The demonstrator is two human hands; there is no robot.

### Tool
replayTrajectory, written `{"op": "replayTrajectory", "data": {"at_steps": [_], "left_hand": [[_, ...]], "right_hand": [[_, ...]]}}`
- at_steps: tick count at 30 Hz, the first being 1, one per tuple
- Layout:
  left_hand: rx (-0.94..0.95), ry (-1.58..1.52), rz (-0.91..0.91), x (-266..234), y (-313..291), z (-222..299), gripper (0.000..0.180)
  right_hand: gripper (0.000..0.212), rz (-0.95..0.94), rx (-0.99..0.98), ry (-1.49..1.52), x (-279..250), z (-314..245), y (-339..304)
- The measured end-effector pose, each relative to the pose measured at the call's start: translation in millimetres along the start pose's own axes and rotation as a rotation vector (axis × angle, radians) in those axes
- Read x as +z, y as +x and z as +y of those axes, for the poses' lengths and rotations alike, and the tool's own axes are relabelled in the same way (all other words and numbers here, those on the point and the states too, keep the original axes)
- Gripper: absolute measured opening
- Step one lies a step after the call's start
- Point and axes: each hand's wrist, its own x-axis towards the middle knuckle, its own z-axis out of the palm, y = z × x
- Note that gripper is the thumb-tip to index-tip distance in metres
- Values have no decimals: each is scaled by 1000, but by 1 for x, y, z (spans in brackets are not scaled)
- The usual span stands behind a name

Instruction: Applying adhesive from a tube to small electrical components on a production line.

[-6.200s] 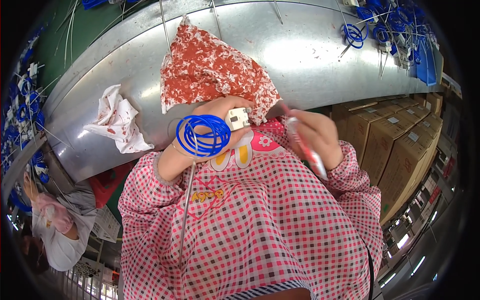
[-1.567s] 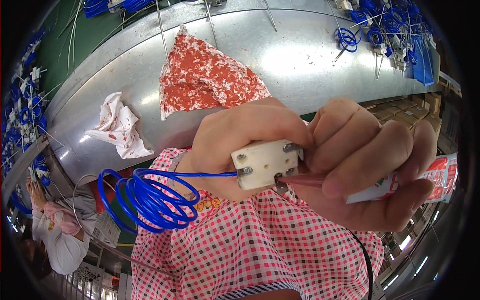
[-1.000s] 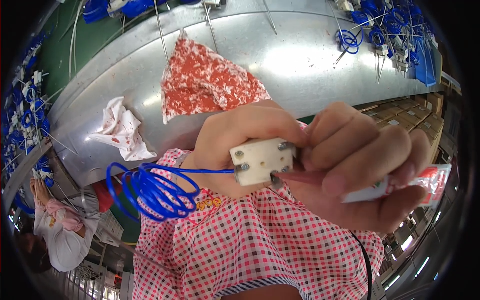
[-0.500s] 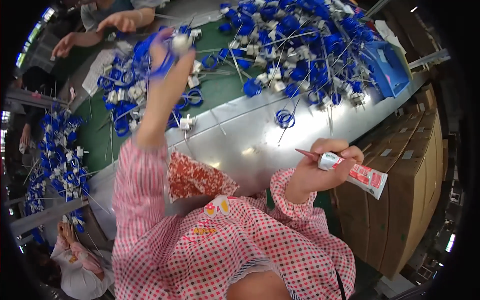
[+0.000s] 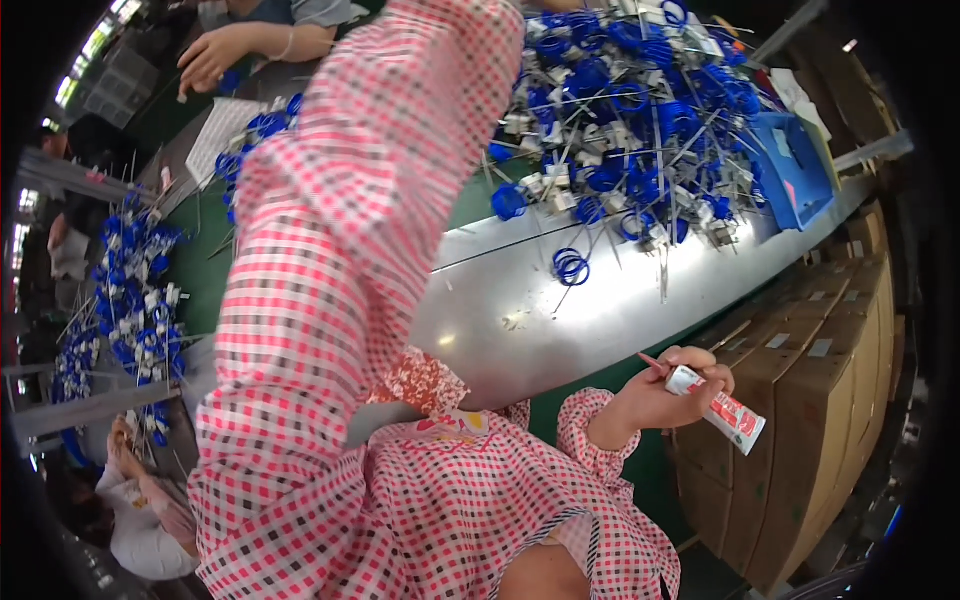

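My right hand [image 5: 680, 388] is closed around a white and red squeeze tube [image 5: 735, 422], beyond the front edge of the metal table. A thin, pinkish pointed tip [image 5: 652, 362] sticks out past the fingers at the tube's upper end. My left arm, in a pink checked sleeve [image 5: 370, 190], stretches far across the table. Its hand lies past the top edge, so its fingers and anything in them are hidden. To the right of this sleeve spreads a big heap of blue coiled cables [image 5: 640, 110] with white connectors and thin silvery strips. One blue coil [image 5: 571, 267] lies apart on the metal.
A blue bin [image 5: 790, 180] stands at the table's right end, above stacked cardboard boxes [image 5: 800, 400]. A red patterned cloth [image 5: 425, 380] lies at the near edge. Another person's hand [image 5: 215, 58] is at the far left; more cable heaps [image 5: 130, 290] lie on the left.
My left arm has swung forward and right across the table, carrying the hand, which had a blue coil with a white connector, out of view. My right hand has lowered slightly with the tube.
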Motion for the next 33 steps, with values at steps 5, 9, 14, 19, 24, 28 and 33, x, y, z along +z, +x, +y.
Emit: {"op": "replayTrajectory", "data": {"at_steps": [5, 9, 14, 19, 24, 28, 33], "left_hand": [[-44, -68, 146, -147, -178, -9, 23], [-100, -392, -124, -118, -296, 9, 23], [-297, -195, -448, -6, -419, 67, 26], [-276, 49, -178, 30, -430, 68, 41], [-266, -323, -55, -5, -432, 74, 45], [-433, -1134, 516, -28, -441, 94, 45], [-655, -2409, 1322, -43, -455, 101, 50]], "right_hand": [[20, -351, 90, 5, 31, 1, -26], [26, -553, 147, 78, 43, 13, -46], [25, -715, 225, 87, 73, 5, -72], [25, -772, 148, -4, 80, -5, -90], [24, -569, 132, 11, 77, -2, -94], [22, -419, 265, 101, 83, -11, -86], [24, -341, 311, 172, 98, -16, -86]]}}
